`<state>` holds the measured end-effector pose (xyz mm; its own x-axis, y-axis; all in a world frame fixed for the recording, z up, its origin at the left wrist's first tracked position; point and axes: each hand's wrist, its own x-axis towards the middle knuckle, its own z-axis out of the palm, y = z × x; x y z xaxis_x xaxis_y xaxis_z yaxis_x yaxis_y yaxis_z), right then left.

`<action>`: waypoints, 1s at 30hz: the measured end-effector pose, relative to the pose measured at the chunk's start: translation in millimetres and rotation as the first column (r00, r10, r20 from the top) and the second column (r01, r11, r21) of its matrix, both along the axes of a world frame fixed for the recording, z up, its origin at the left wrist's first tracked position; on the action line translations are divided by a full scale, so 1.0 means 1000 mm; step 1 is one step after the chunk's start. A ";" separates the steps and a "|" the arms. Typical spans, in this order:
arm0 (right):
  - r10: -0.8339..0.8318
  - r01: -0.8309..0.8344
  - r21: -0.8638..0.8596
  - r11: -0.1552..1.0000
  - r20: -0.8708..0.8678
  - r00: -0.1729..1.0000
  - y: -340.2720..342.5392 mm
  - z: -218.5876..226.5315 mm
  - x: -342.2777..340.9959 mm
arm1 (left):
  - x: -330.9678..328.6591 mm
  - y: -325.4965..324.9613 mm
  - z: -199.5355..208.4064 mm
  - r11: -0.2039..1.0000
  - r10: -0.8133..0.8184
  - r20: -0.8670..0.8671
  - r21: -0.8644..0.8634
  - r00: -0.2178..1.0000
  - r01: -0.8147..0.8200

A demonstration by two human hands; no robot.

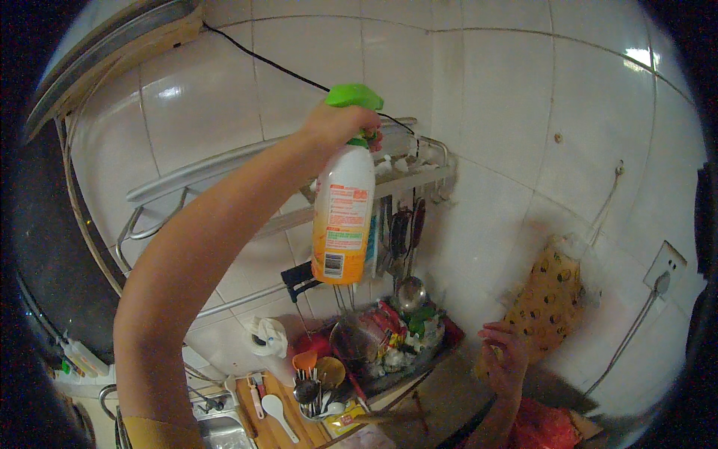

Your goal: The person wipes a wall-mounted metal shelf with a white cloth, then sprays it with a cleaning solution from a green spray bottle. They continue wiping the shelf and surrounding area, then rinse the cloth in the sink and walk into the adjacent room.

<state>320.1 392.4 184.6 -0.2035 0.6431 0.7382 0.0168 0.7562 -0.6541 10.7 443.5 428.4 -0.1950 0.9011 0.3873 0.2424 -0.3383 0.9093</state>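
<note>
My left hand (348,127) is closed around the neck and trigger of a spray bottle (344,217) with a green head and a white-to-orange body. The bottle hangs upright in front of a metal wall shelf (277,217), on which lie blobs of white foam (385,165). Lower right, my right hand (505,359) is raised with loosely bent fingers, and I make out nothing held in it. Nearest to it is a yellow patterned bag (550,295) hanging against the tiled wall, partly blurred.
Ladles and other utensils (404,232) hang under the shelf. Below stand a dark tray (449,340) of packets, a utensil holder (318,389), and a wooden board (258,430) with a white spoon (278,415). A sink (224,430) lies lower left; a wall socket (668,269) is at right.
</note>
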 end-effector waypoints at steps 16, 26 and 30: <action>-0.026 0.025 0.016 1.000 0.091 0.996 0.000 -0.001 -0.001 | 0.014 -0.038 -0.006 0.989 0.085 -0.070 -0.114 0.994 -0.093; -0.011 0.012 -0.002 1.000 0.184 0.983 -0.005 0.001 -0.001 | -0.008 -0.059 -0.009 0.986 0.100 0.083 -0.145 0.991 -0.088; -0.038 0.034 0.025 0.999 0.182 0.983 -0.006 0.004 -0.006 | -0.018 -0.070 -0.007 0.963 0.124 0.060 -0.248 0.990 -0.105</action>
<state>314.2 386.0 188.5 -0.3129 0.6363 0.7051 0.1615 0.7672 -0.6207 -7.3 373.0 421.0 -0.3224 0.9363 0.1393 0.1949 -0.0784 0.9777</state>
